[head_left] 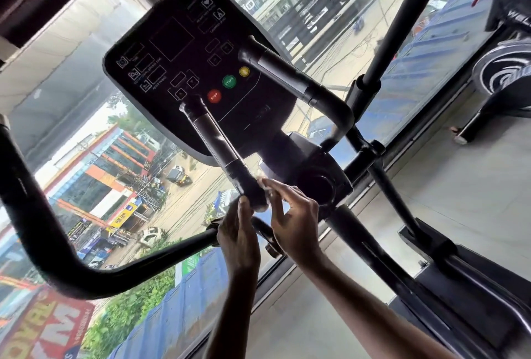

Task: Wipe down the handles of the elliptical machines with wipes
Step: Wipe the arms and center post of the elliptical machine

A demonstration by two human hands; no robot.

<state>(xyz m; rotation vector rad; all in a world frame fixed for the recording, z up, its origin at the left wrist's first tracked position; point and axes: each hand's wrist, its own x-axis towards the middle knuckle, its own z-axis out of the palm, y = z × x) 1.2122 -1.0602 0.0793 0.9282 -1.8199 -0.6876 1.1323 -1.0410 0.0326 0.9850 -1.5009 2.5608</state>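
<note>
Both hands are up at the elliptical, low on the black padded inner handle with the silver sensor strip (221, 145), just under the black console panel (178, 42). The right hand (296, 220) has the thin white wipe (263, 205), which is wrapped on the lower end of that handle. Its long, lightly bent fingers (280, 187) lie over the top and the thumb sits underneath, pinching the cloth against the grip. The left hand (238, 238) comes in from the other side with its fingers straight and together. Their tips touch the handle just beside the wipe and hold nothing.

On the console, the red round STOP button (214, 96), the green START button (229, 81) and a small yellow button (244, 71) sit in a slanted row. The matching second inner handle (287, 74) runs off to the right, and a long curved black swing handle (43, 229) sweeps across the left. Behind everything is a big glass window with a street below.
</note>
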